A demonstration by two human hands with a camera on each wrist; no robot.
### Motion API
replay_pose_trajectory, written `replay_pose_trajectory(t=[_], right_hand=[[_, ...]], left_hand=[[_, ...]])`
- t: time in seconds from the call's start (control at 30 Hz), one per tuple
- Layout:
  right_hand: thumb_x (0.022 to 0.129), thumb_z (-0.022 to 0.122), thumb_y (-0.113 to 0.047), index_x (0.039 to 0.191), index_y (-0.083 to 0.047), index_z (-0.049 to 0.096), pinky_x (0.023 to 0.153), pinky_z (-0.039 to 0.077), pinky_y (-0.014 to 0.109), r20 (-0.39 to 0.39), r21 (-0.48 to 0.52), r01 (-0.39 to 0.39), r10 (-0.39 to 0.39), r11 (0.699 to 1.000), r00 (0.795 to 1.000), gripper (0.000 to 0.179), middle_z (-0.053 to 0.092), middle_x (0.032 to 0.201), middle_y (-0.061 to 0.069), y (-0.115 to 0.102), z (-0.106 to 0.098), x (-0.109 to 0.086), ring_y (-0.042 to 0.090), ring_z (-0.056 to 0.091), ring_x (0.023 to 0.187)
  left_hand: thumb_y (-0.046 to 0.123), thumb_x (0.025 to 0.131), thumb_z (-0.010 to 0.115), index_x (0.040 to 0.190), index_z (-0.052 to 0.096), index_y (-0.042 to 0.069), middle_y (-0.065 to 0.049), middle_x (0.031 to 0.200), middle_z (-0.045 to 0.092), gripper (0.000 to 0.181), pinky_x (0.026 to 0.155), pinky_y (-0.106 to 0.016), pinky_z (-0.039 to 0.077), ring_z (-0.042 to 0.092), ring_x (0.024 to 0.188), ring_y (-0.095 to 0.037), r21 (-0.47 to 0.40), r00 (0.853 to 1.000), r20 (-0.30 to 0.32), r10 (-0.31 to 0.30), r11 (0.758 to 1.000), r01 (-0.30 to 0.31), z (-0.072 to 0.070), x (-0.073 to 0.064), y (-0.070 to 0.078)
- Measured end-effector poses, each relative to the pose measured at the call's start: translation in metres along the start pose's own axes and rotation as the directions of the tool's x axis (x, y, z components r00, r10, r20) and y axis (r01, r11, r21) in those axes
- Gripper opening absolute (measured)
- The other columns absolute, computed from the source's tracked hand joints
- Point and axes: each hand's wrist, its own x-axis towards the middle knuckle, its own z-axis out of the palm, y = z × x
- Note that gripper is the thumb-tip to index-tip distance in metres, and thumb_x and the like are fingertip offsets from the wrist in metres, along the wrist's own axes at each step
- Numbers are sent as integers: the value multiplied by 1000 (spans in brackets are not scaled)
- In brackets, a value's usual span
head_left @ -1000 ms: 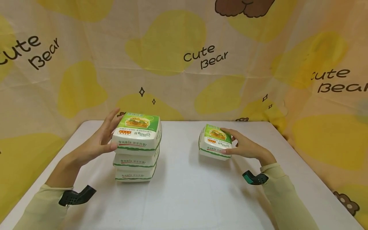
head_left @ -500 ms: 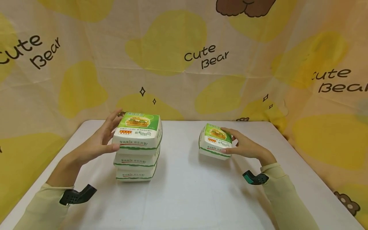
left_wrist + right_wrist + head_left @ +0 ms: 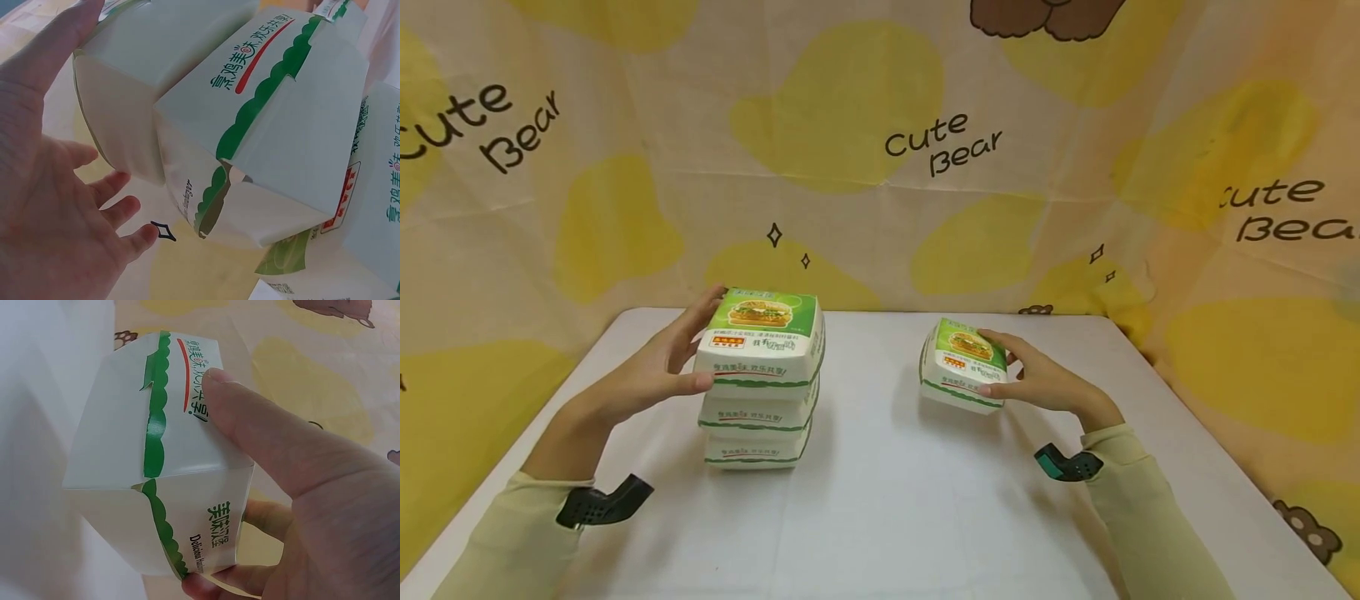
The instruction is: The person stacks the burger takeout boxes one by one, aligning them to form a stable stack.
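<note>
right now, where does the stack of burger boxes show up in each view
Head: the stack of burger boxes stands left of centre on the white table.
Left wrist: its boxes run from the upper left through the middle, beside the left hand.
Right wrist: not in it; the lone box there is in the right hand.
Shared landmark: the yellow-blotched backdrop, seen in all three.

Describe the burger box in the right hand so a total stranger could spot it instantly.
On the white table, find the stack of three burger boxes, then look right to the right hand. It grips a single burger box with a green-and-white top. Unlike its matching neighbours, this one is apart from the stack.
</note>
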Motion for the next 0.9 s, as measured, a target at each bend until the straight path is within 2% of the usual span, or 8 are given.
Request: replay_pose_trajectory(t=[0.07,0.13,0.2,0.3,0.37,0.63,0.73,0.9], right_hand=[[88,77,-40,161,-19,25,88,43,35,-3,3,-7,7,1000,1000,92,39,151,13,-1,0,0,28,43,117],[88,77,-40,161,-19,26,89,43,35,-5,0,-8,8,1000,1000,92,39,151,13,-1,0,0,28,43,117],[87,78,-40,161,-20,26,89,42,36,-7,1,-15,15,1000,1000,92,39,151,12,-1,1,0,28,42,117],[88,77,-40,161,-19,26,88,42,35,-6,-4,-18,18,1000,1000,92,39,151,13,-2,0,-1,28,42,116],[88,77,-40,161,-19,26,88,42,35,-8,-4,-13,13,1000,1000,92,39,151,13,-2,-1,0,28,42,116],[87,78,-39,160,-20,26,90,44,37,-14,3,-5,5,1000,1000,92,40,150,12,-3,-2,-1,29,43,119],[88,78,-38,161,-20,26,93,44,41,-14,6,3,-3,1000,1000,91,38,153,13,-2,-3,-2,29,43,120],[89,77,-36,161,-18,26,96,44,46,-18,11,17,-17,1000,1000,90,36,156,15,-2,-3,-3,30,43,121]], left_hand=[[22,89,72,163,0,35,0,173,1,105,105,-70,39,9,152,-55,16,1000,13,-11,1000,11,-1,-1,2],[24,89,72,163,-1,33,2,173,-2,104,103,-66,42,9,152,-56,32,1000,20,-15,999,14,-2,-2,3],[25,90,72,164,0,32,2,173,-2,103,102,-49,48,10,151,-56,32,1000,23,-15,999,14,-3,-2,3],[26,90,72,164,2,29,0,173,-3,102,104,-37,47,10,151,-56,40,1000,22,-10,999,9,-3,-3,4],[25,90,72,164,4,30,-1,173,-3,101,100,-21,44,10,151,-56,41,1000,24,-7,999,6,-4,-4,4],[18,87,74,163,5,33,1,172,2,104,94,-18,48,19,148,-54,37,1000,21,-9,999,8,-5,-6,4],[15,85,74,164,5,30,0,172,4,105,97,-16,44,22,147,-54,59,1000,18,-6,998,5,-5,-6,5],[15,84,74,164,7,32,1,172,4,105,98,-14,41,23,147,-53,73,1000,21,-6,997,4,-4,-5,6]])
